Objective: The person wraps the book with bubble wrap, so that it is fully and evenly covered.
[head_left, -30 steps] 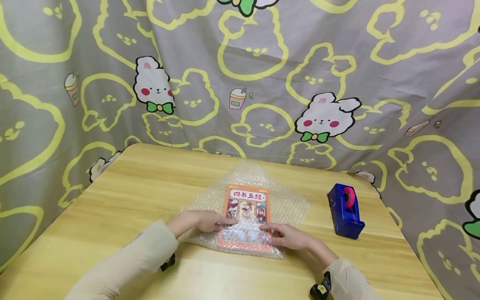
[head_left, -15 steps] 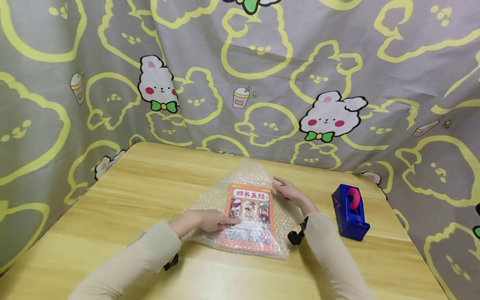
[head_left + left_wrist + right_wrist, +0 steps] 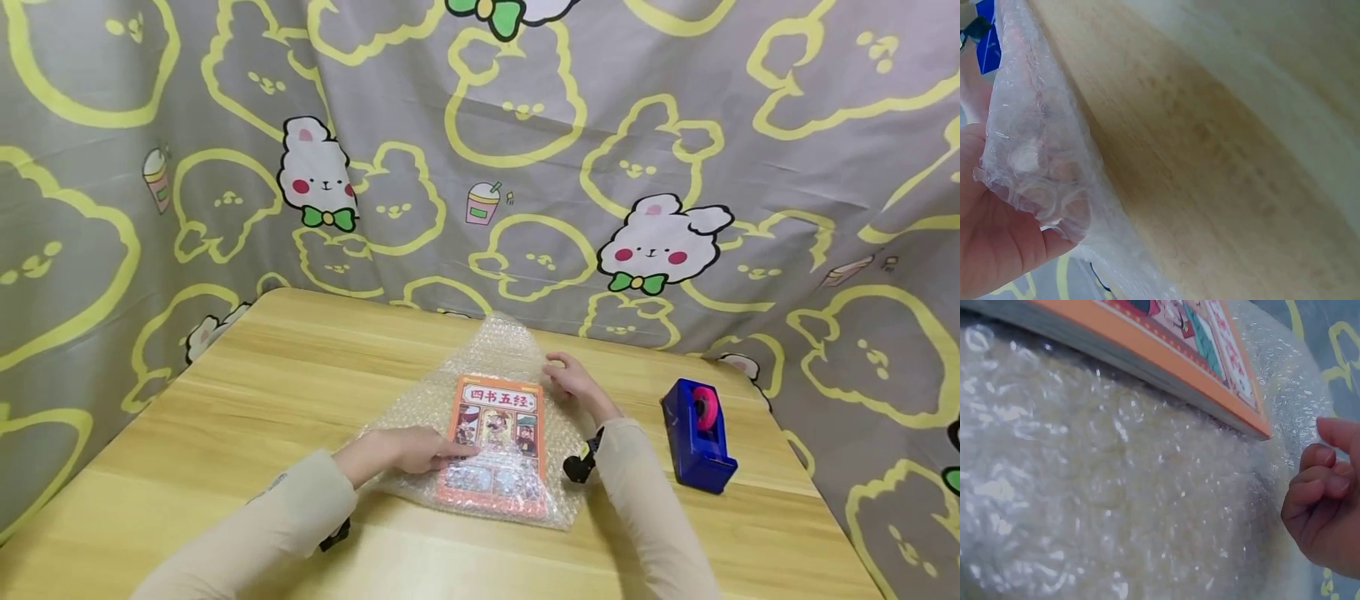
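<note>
An orange picture book (image 3: 498,417) with red Chinese characters lies on a sheet of bubble wrap (image 3: 420,392), its lower part under a folded-over flap. My left hand (image 3: 420,450) presses on the flap at the book's left, index finger stretched across the cover. Seen from the left wrist, the palm (image 3: 1004,244) sits above the wrap's edge, with some fingers hidden. My right hand (image 3: 573,379) is by the wrap's upper right edge, beyond the book's corner. In the right wrist view its fingers (image 3: 1310,490) curl loosely beside the wrap, with nothing visible between them.
A blue tape dispenser (image 3: 699,442) with a pink roll (image 3: 705,407) stands to the right on the wooden table (image 3: 300,358). A grey curtain (image 3: 420,83) with yellow cartoon outlines hangs behind the table and at both sides.
My right hand has left the book's lower right side and moved up to the wrap's far right edge. The left hand stays pressed on the flap.
</note>
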The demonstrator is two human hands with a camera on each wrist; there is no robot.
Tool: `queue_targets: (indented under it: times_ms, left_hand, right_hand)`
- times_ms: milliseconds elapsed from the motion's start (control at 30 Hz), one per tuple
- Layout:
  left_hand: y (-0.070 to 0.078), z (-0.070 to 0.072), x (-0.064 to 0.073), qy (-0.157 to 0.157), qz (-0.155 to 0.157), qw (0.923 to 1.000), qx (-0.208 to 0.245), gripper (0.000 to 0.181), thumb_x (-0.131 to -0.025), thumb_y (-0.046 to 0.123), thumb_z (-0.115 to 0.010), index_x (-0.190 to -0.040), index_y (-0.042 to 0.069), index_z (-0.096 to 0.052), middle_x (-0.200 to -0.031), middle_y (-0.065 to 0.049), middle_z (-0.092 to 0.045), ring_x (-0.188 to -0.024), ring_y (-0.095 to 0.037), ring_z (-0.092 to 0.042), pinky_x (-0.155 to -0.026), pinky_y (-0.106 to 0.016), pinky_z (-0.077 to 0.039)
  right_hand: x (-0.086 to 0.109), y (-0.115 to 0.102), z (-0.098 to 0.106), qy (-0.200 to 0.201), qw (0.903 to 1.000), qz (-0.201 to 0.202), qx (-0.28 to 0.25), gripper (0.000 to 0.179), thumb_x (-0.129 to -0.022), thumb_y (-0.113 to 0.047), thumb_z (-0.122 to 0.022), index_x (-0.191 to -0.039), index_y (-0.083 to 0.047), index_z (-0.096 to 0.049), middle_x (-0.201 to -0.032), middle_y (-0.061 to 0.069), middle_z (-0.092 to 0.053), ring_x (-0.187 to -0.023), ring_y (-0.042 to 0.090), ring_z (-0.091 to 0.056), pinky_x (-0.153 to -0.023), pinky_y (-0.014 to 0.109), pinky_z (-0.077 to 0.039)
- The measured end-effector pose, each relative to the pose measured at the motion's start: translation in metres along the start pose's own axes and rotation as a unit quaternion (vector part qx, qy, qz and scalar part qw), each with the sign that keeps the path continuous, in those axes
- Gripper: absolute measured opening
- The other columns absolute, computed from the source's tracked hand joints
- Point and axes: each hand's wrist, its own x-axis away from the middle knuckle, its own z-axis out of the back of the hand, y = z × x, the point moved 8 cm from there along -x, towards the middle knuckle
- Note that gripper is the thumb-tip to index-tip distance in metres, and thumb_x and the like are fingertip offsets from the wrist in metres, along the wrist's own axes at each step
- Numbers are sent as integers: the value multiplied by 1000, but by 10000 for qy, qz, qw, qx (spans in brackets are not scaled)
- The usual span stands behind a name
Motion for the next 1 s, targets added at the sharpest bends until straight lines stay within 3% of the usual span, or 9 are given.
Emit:
queue_targets:
  times_ms: [233, 467, 600, 800, 867, 900, 1000]
  left_hand:
    - [4, -1, -3, -74, 43, 9999, 129, 50, -96, 14, -45, -138, 41, -36, -115, -15, -60, -47, -9, -36, -52, -22, -40]
    - [2, 2, 0, -43, 63, 9994, 332, 48, -96, 13, -44, -137, 38, -38, -124, -13, -56, -46, -8, -34, -50, -21, -39]
    - [6, 6, 0, 40, 4, 9975, 699, 47, -95, 6, -44, -135, 30, -44, -117, -10, -60, -47, -8, -33, -49, -20, -36]
    - [10, 11, -1, 135, 3, 9985, 534, 45, -93, 3, -45, -132, 25, -50, -118, -12, -60, -47, -8, -32, -49, -19, -34]
    - [10, 11, -1, 117, 27, 9989, 450, 44, -94, 4, -45, -132, 26, -50, -105, -15, -64, -46, -7, -32, -48, -19, -34]
    - [10, 11, -1, 107, 19, 9990, 430, 44, -94, 6, -46, -132, 26, -49, -105, -14, -64, -45, -7, -33, -48, -19, -35]
    - [11, 12, -2, 101, -59, 9993, 351, 41, -93, 12, -49, -133, 24, -49, -83, -8, -63, -47, -6, -36, -50, -20, -37]
  right_hand:
    - [18, -18, -1, -213, 9982, 298, -480, 42, -96, -20, -44, -132, 1, -36, -57, -7, -35, -41, 5, -22, -44, 23, -23]
    - [22, -29, -13, -226, 9939, 551, -932, 43, -96, -15, -44, -136, -1, -37, -64, -2, -45, -42, 5, -26, -46, 25, -24]
    - [27, -33, -15, -44, 9931, 534, -1042, 40, -96, -14, -43, -134, -1, -41, -73, 2, -49, -46, 7, -32, -47, 24, -28]
    - [34, -29, -20, 10, 9965, 289, -784, 40, -98, -25, -42, -113, 11, -49, -76, 3, -52, -50, 9, -37, -49, 22, -33]
    - [36, -27, -22, -15, 9973, 276, -676, 42, -98, -27, -41, -106, 13, -50, -71, 2, -53, -46, 7, -34, -47, 21, -31]
    - [37, -26, -23, -25, 9977, 276, -626, 43, -98, -27, -41, -103, 14, -51, -67, 2, -52, -44, 6, -32, -46, 21, -29]
    - [41, -23, -26, -85, 9984, 355, -425, 40, -97, -25, -44, -95, 14, -52, -57, -1, -46, -41, 6, -27, -45, 21, -26]
